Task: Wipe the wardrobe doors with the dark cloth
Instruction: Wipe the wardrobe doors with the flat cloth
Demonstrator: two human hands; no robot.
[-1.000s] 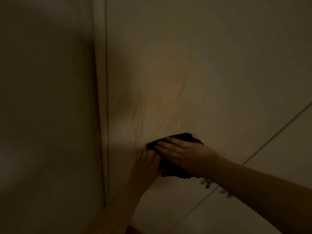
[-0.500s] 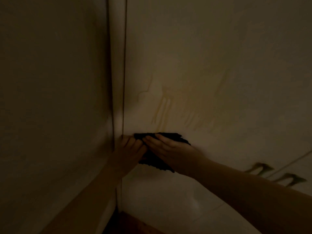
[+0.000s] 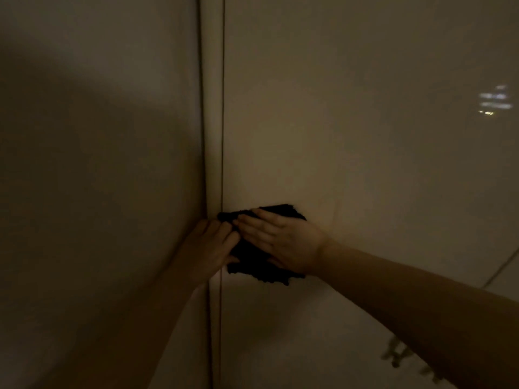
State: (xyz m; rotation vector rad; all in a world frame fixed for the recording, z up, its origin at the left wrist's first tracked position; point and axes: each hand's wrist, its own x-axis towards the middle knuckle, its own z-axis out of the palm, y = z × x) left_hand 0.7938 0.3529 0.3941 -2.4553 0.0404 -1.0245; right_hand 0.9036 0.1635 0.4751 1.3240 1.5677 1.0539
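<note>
A dark cloth (image 3: 252,265) lies flat against the pale wardrobe door (image 3: 351,141), close to the door's left edge. My right hand (image 3: 283,241) presses on the cloth with its fingers stretched out and pointing left. My left hand (image 3: 209,245) rests at the cloth's left side, over the narrow frame strip (image 3: 213,108), fingers lying on the cloth's edge. Both hands cover most of the cloth, and only its top and bottom edges show.
A side wall (image 3: 98,164) meets the wardrobe at the corner on the left. A seam (image 3: 502,268) to another door panel runs at the right. Blurred metal handles (image 3: 398,355) show at the lower right. The light is dim.
The cloth and both hands have slid left along the door to the corner by the frame strip. The wet streaks seen earlier above the cloth no longer show.
</note>
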